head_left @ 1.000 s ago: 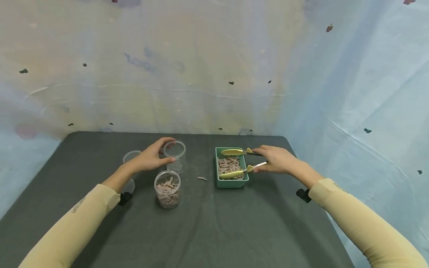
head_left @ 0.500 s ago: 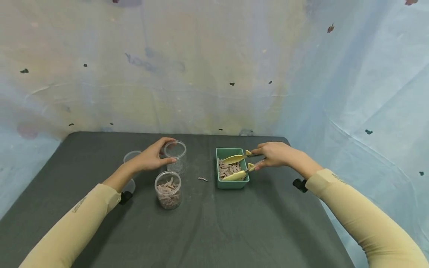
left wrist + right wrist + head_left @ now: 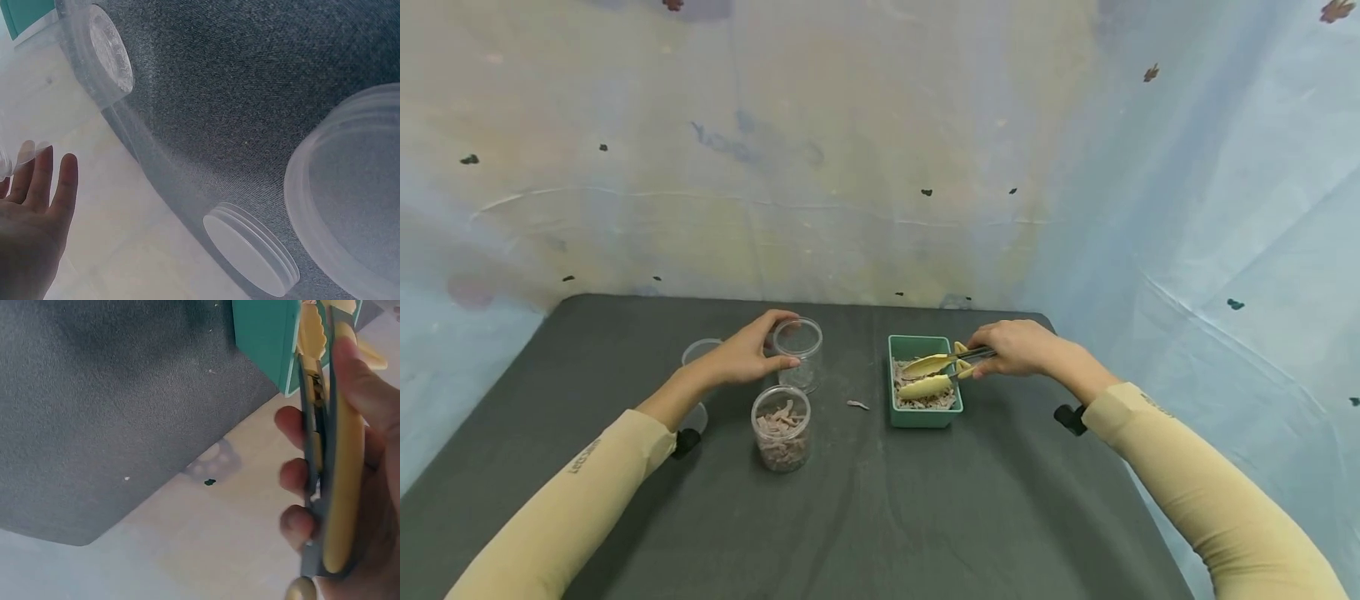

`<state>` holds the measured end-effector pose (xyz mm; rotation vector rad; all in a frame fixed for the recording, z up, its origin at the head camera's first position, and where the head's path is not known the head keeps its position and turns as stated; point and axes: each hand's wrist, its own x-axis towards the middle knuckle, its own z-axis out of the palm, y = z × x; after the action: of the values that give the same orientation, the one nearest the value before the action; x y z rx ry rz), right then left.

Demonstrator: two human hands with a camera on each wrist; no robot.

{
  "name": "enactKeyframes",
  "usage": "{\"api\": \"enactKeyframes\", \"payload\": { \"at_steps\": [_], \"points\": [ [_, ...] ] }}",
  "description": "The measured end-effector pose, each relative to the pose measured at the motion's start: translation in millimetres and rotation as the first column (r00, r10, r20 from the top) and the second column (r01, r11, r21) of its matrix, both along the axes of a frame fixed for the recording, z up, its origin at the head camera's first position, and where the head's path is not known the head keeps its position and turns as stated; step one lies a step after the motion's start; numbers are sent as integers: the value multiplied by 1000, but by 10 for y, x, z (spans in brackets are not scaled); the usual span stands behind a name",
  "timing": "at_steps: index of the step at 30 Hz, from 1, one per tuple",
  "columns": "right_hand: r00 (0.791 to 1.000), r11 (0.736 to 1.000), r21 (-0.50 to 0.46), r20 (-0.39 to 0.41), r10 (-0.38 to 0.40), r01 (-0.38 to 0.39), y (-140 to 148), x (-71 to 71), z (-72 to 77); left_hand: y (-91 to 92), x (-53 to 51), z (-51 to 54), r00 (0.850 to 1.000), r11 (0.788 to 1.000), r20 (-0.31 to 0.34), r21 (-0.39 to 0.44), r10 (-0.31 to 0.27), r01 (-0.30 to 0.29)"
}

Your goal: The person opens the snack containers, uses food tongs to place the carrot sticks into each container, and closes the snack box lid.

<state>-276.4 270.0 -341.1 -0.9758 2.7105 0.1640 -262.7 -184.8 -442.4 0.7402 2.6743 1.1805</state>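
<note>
My right hand (image 3: 1018, 347) grips the yellow-tipped tongs (image 3: 927, 386), whose two heads lie close together over the shredded pieces in the green container (image 3: 925, 418). In the right wrist view, the fingers of that hand (image 3: 369, 469) curl round the tongs' handles (image 3: 344, 487). My left hand (image 3: 741, 353) holds a clear jar (image 3: 800, 367) between thumb and fingers; no pieces show inside it. In the left wrist view, the hand's (image 3: 37, 212) fingertips touch the clear wall. Just in front stands another clear jar (image 3: 782, 446), filled with similar pieces.
One loose piece (image 3: 857, 405) lies on the dark table (image 3: 880, 517) between the jars and the green container. Two clear lids (image 3: 698, 348) lie left of the jars, partly behind the left forearm. A patterned sheet (image 3: 850, 150) hangs behind the table.
The tongs' heads have come down into the green container and drawn closer together, with the right hand's grip narrowing. The left hand still holds its jar; the head view has shifted slightly.
</note>
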Motion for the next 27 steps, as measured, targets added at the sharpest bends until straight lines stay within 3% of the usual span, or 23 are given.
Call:
{"api": "enactKeyframes", "payload": {
  "at_steps": [12,27],
  "points": [
    [988,985,-170,-154,11,-37,148,51,-119,-38,-55,41,999,1000,30,-5,10,-10],
    [981,949,-315,-185,-62,0,332,205,-204,-45,-73,23,999,1000,43,4,8,-8]
  ]
}}
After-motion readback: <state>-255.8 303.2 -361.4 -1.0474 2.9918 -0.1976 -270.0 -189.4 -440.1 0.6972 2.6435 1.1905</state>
